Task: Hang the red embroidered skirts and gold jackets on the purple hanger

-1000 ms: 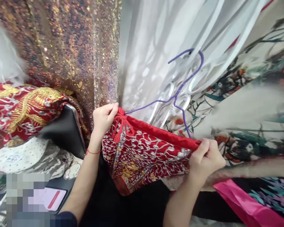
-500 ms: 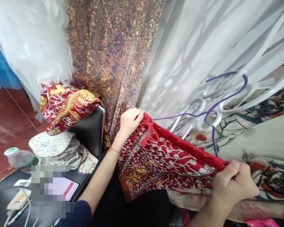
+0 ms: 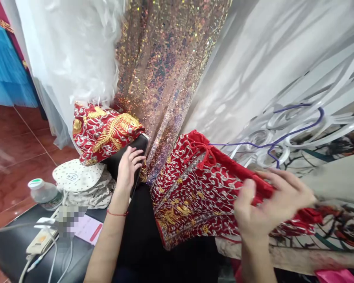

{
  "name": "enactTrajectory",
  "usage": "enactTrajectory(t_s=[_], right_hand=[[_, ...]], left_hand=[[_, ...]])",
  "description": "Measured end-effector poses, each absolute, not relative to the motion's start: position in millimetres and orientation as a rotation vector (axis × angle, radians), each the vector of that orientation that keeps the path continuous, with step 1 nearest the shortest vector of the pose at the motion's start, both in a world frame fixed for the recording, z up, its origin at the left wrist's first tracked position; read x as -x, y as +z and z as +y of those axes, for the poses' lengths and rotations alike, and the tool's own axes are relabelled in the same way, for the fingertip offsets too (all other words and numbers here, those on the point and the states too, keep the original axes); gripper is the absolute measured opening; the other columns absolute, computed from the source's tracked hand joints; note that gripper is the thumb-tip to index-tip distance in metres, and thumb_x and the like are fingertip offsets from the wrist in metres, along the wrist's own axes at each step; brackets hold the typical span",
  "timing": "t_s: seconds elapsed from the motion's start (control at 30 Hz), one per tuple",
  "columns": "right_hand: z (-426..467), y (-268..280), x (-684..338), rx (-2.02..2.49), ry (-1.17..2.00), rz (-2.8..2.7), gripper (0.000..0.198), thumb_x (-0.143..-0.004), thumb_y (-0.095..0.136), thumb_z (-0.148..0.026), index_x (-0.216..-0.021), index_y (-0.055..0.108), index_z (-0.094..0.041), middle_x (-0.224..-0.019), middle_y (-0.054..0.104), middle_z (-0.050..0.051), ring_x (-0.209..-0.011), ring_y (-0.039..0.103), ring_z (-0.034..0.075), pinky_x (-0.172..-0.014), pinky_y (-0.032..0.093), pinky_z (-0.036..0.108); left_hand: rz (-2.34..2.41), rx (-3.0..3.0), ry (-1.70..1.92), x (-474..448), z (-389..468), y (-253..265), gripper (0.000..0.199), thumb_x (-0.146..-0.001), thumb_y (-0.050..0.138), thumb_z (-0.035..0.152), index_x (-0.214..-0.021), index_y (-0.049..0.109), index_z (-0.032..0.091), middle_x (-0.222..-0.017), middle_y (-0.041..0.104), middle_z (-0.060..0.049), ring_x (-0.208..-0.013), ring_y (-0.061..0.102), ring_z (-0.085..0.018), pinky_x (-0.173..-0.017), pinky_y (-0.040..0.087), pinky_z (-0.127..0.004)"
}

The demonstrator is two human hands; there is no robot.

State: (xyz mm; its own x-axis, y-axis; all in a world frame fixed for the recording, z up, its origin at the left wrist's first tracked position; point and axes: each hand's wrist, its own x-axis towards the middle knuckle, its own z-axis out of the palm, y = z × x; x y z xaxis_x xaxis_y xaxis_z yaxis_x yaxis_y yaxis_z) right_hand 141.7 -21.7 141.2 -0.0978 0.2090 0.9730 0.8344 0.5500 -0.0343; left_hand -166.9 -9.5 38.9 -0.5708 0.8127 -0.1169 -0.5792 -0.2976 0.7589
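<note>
A red embroidered skirt with silver and gold patterns spreads over my lap, its tied red cord at the waistband. Inside the waistband sits a purple wire hanger, hook pointing up to the right. My right hand is over the right part of the waistband, fingers stretched and thumb apart; it grips nothing that I can see. Off the skirt, my left hand is by the black chair back, empty with its fingers apart. Another red and gold embroidered garment drapes over that chair back.
On the black chair seat lie a polka-dot cloth item, a plastic bottle, a power strip with cables and a phone. Sequined fabric and a white feathery dress hang behind. White scrollwork stands right.
My left hand has let go of the waistband and moved left to the chair back. My right hand has loosened from the waistband's right end and shifted left. The view has turned left.
</note>
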Motion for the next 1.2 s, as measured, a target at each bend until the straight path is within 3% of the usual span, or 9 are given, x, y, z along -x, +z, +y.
enactTrajectory(t_s=[0.2, 0.37, 0.47, 0.6, 0.7, 0.77, 0.9, 0.97, 1.2], right_hand=[[-13, 151, -37, 0.33, -0.83, -2.314, 0.021, -0.093, 0.053, -0.022, -0.111, 0.065, -0.021, -0.117, 0.066, 0.015, -0.115, 0.056, 0.031, -0.092, 0.045, 0.046], [12, 134, 11, 0.316, -0.827, -2.654, 0.032, -0.095, 0.047, -0.018, -0.122, 0.062, -0.007, -0.128, 0.063, 0.024, -0.12, 0.054, 0.034, -0.095, 0.042, 0.048], [10, 146, 25, 0.414, -0.764, -2.629, 0.045, -0.098, 0.043, -0.022, -0.138, 0.052, -0.004, -0.136, 0.059, 0.027, -0.12, 0.053, 0.036, -0.094, 0.043, 0.048], [-1, 174, 31, 0.441, -0.627, -2.575, 0.051, -0.102, 0.039, -0.029, -0.149, 0.042, -0.009, -0.139, 0.058, 0.023, -0.114, 0.056, 0.032, -0.093, 0.044, 0.044], [-7, 189, 29, 0.475, -0.48, -2.53, 0.063, -0.101, 0.044, -0.05, -0.148, 0.041, -0.009, -0.132, 0.06, 0.022, -0.11, 0.059, 0.031, -0.093, 0.046, 0.042], [-10, 198, 25, 0.56, -0.314, -2.472, 0.066, -0.098, 0.047, -0.059, -0.143, 0.043, -0.01, -0.125, 0.063, 0.019, -0.106, 0.061, 0.029, -0.089, 0.047, 0.039], [7, 218, 8, 0.758, -0.053, -2.401, 0.028, -0.103, 0.04, -0.035, -0.116, 0.058, -0.019, -0.103, 0.07, 0.008, -0.086, 0.062, 0.022, -0.073, 0.044, 0.032], [29, 226, -3, 0.889, -0.074, -2.371, 0.023, -0.102, 0.038, -0.025, -0.104, 0.061, -0.02, -0.095, 0.069, 0.007, -0.081, 0.06, 0.021, -0.07, 0.04, 0.032], [93, 213, -44, 1.326, -0.391, -2.337, 0.024, -0.098, 0.047, -0.023, -0.092, 0.067, -0.012, -0.097, 0.07, 0.018, -0.078, 0.06, 0.023, -0.072, 0.039, 0.039]], left_hand=[[0.816, -0.268, 2.252, 187, 2, 36, 0.034, -0.069, 0.082, 0.044, -0.092, 0.068, 0.022, -0.117, 0.072, -0.005, -0.109, 0.068, -0.015, -0.073, 0.052, -0.02], [0.868, -0.312, 2.567, 184, 2, 62, 0.027, -0.072, 0.076, 0.036, -0.092, 0.064, 0.023, -0.115, 0.072, -0.003, -0.114, 0.066, -0.016, -0.1, 0.052, -0.029], [1.001, -0.473, 2.684, 180, -3, 86, 0.026, -0.071, 0.076, 0.028, -0.093, 0.064, 0.022, -0.11, 0.073, -0.002, -0.111, 0.067, -0.017, -0.105, 0.05, -0.03], [1.272, -0.904, 2.463, 169, -22, 114, 0.017, -0.077, 0.072, 0.031, -0.088, 0.066, 0.02, -0.098, 0.074, -0.004, -0.098, 0.069, -0.021, -0.098, 0.053, -0.034], [1.554, -1.319, 2.249, 158, -44, 130, 0.018, -0.08, 0.072, 0.036, -0.087, 0.067, 0.02, -0.091, 0.074, -0.004, -0.088, 0.069, -0.021, -0.088, 0.053, -0.035], [1.69, -1.605, 2.155, 148, -57, 140, 0.022, -0.079, 0.074, 0.039, -0.075, 0.063, 0.021, -0.076, 0.07, -0.002, -0.073, 0.064, -0.019, -0.076, 0.051, -0.033], [1.758, -1.891, 2.111, 137, -66, 152, 0.043, -0.083, 0.073, 0.039, -0.056, 0.045, 0.021, -0.053, 0.053, 0.003, -0.054, 0.048, -0.012, -0.064, 0.042, -0.031], [1.792, -1.842, 2.137, 137, -64, 152, 0.045, -0.084, 0.072, 0.036, -0.054, 0.042, 0.02, -0.051, 0.048, 0.004, -0.053, 0.043, -0.011, -0.061, 0.038, -0.03], [1.599, -1.466, 2.205, 146, -78, 159, 0.048, -0.084, 0.065, 0.027, -0.056, 0.026, 0.021, -0.054, 0.027, 0.004, -0.051, 0.026, -0.011, -0.05, 0.025, -0.031]])
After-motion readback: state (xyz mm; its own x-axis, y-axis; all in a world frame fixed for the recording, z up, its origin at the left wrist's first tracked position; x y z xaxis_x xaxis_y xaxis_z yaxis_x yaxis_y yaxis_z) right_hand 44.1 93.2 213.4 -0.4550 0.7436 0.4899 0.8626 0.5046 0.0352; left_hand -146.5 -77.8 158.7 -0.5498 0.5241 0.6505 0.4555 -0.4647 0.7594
